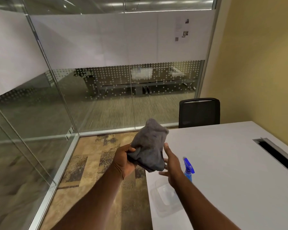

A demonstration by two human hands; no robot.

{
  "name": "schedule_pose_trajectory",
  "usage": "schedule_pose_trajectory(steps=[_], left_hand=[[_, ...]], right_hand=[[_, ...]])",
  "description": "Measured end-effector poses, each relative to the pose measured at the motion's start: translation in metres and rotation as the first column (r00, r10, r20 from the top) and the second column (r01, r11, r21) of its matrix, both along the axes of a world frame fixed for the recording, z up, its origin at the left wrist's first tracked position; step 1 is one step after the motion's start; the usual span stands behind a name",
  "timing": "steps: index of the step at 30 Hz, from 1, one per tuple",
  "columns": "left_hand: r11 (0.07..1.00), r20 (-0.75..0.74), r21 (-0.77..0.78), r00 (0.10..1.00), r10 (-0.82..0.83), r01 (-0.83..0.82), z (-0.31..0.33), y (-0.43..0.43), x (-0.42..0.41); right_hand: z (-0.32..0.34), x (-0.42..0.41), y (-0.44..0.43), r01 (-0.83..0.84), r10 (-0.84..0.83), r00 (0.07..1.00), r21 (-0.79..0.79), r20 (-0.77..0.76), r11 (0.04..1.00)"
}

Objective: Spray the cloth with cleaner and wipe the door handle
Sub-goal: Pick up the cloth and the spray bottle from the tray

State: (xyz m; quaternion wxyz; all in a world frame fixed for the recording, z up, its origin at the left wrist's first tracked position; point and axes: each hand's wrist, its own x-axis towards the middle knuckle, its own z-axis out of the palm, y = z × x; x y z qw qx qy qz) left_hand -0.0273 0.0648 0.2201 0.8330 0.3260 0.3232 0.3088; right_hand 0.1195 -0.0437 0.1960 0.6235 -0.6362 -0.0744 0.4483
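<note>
White table (231, 163) is standing under your right hand (171, 168), its fingers loosened beside the grey cloth (150, 145) your left hand (125, 161) is gripping; spray bottle (188, 168) just behind, empty clear tray (166, 196) below.

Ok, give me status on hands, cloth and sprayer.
Left hand gripping grey cloth; right hand open beside it. Spray bottle standing on table. Door handle not visible.

Poster (181, 29) on glass wall: text illegible
</note>
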Motion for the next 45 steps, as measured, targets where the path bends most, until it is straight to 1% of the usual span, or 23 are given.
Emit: schedule_pose_trajectory(steps=[1, 2, 3, 4, 5, 7, 9, 10, 12, 14, 18, 22, 26, 29, 32, 34, 38, 42, 45], left_hand=[[1.0, 0.014, -0.004, 1.0, -0.003, 0.003, 0.0, 0.0, 0.001], [1.0, 0.02, -0.002, 1.0, -0.014, 0.014, 0.001, -0.001, 0.001], [0.999, 0.028, 0.008, 0.999, -0.031, 0.031, 0.002, -0.002, 0.002], [0.998, 0.029, 0.027, 0.998, -0.049, 0.048, 0.002, -0.003, 0.002], [0.996, 0.009, 0.059, 0.998, -0.063, 0.062, 0.003, -0.003, 0.002], [0.979, -0.103, 0.181, 0.992, -0.073, 0.091, 0.006, -0.002, 0.001], [0.927, -0.254, 0.341, 0.965, -0.071, 0.158, 0.009, 0.0, 0.002], [0.895, -0.319, 0.403, 0.946, -0.055, 0.188, 0.01, 0.002, 0.003], [0.87, -0.385, 0.458, 0.923, 0.008, 0.184, 0.011, 0.005, 0.004], [0.88, -0.387, 0.45, 0.921, 0.041, 0.15, 0.01, 0.007, 0.006], [0.924, -0.358, 0.364, 0.934, 0.019, 0.12, 0.006, 0.008, 0.011], [0.954, -0.297, 0.292, 0.955, 0.027, 0.063, 0.011, 0.002, 0.017], [0.946, -0.309, 0.323, 0.948, 0.08, 0.026, 0.012, -0.001, 0.021], [0.938, -0.319, 0.347, 0.941, 0.118, 0.0, 0.012, -0.002, 0.024], [0.91, -0.256, 0.414, 0.957, 0.139, -0.021, 0.013, -0.005, 0.025], [0.894, -0.202, 0.446, 0.977, 0.071, 0.027, 0.012, -0.008, 0.026], [0.894, -0.203, 0.431, 0.979, -0.034, 0.12, 0.01, -0.009, 0.027], [0.885, -0.291, 0.434, 0.956, -0.039, 0.168, 0.001, -0.01, 0.029], [0.874, -0.331, 0.442, 0.942, -0.049, 0.201, -0.01, -0.009, 0.033]], right_hand=[[0.0, -0.001, 0.0, -0.079, 0.092, 0.987, 0.102, -0.13, 0.992], [0.002, -0.002, 0.0, -0.109, 0.151, 0.968, 0.207, -0.2, 0.972], [0.004, -0.002, 0.0, -0.109, 0.179, 0.958, 0.294, -0.223, 0.95], [0.006, -0.001, 0.001, -0.103, 0.18, 0.964, 0.347, -0.197, 0.932], [0.007, 0.0, 0.001, -0.096, 0.157, 0.978, 0.373, -0.136, 0.923], [0.01, 0.003, 0.003, -0.103, 0.092, 0.995, 0.363, 0.046, 0.926], [0.01, 0.009, 0.004, -0.125, 0.054, 0.976, 0.336, 0.211, 0.934], [0.01, 0.012, 0.003, -0.133, 0.044, 0.964, 0.329, 0.263, 0.935], [0.011, 0.016, 0.001, -0.147, 0.042, 0.952, 0.336, 0.302, 0.93], [0.013, 0.016, 0.001, -0.152, 0.047, 0.956, 0.352, 0.29, 0.924], [0.013, 0.02, 0.003, -0.116, 0.035, 0.969, 0.327, 0.245, 0.938], [0.013, 0.028, -0.001, -0.106, 0.018, 0.953, 0.274, 0.304, 0.956], [0.012, 0.032, -0.002, -0.119, 0.028, 0.951, 0.28, 0.308, 0.953], [0.01, 0.035, -0.001, -0.083, -0.02, 0.93, 0.263, 0.367, 0.961], [0.008, 0.038, 0.002, -0.02, -0.074, 0.924, 0.239, 0.376, 0.971], [0.005, 0.04, 0.004, 0.025, -0.1, 0.923, 0.203, 0.371, 0.979], [-0.005, 0.04, 0.003, 0.007, -0.078, 0.899, 0.164, 0.432, 0.986], [-0.021, 0.042, -0.006, -0.005, -0.064, 0.855, 0.131, 0.514, 0.991], [-0.036, 0.047, -0.022, 0.066, -0.158, 0.817, 0.182, 0.554, 0.981]])
